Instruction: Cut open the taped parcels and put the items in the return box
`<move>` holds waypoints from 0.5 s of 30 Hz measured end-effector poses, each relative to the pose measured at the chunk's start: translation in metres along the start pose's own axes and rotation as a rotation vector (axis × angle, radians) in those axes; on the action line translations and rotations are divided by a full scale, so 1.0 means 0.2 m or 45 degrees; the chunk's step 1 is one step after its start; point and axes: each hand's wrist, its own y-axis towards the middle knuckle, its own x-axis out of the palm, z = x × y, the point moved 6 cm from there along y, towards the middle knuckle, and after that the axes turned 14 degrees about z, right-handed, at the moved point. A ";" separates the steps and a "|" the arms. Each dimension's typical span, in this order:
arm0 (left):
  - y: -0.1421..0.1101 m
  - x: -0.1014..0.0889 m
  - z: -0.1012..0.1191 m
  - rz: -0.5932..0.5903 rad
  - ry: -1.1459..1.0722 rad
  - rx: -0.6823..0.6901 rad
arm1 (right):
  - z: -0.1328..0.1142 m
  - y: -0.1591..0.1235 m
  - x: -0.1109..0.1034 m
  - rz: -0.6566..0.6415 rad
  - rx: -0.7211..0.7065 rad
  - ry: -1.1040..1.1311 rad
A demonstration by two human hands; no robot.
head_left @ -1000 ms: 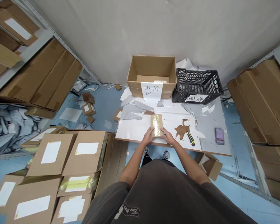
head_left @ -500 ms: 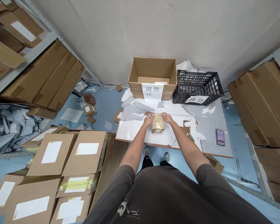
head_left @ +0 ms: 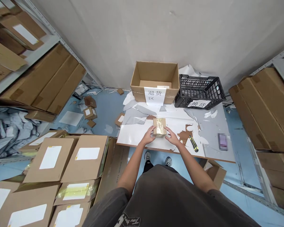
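Note:
A small brown box (head_left: pixel 159 126) sealed with clear tape lies on the white table (head_left: pixel 134 134), near its front edge. My left hand (head_left: pixel 148 136) rests at the box's near left corner, fingers stretched out and touching its side. My right hand (head_left: pixel 171 138) is just off the box's near right corner, fingers spread, holding nothing. Both forearms reach in from below.
An open cardboard box (head_left: pixel 154 77) with a paper label and a black plastic crate (head_left: pixel 200 87) stand at the table's back. A yellow-black utility knife (head_left: pixel 193 142), a phone (head_left: pixel 222 139) and torn paper scraps lie to the right. Labelled cartons (head_left: pixel 85 154) are stacked at left; shelves with boxes line both sides.
The box was turned over and set down flat. Both hands slid from its far end back to its near corners and opened.

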 end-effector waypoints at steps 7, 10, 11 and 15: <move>0.06 -0.01 0.08 0.172 0.085 -0.003 | -0.11 0.09 -0.02 0.044 -0.049 -0.071; 0.19 -0.06 0.11 0.193 0.167 -0.065 | -0.16 0.27 -0.08 0.011 -0.038 -0.276; 0.24 -0.07 0.10 0.203 0.196 -0.111 | -0.16 0.34 -0.08 -0.018 -0.021 -0.345; 0.41 -0.03 -0.03 0.204 0.294 -0.437 | -0.08 0.58 0.02 -0.121 0.090 -0.494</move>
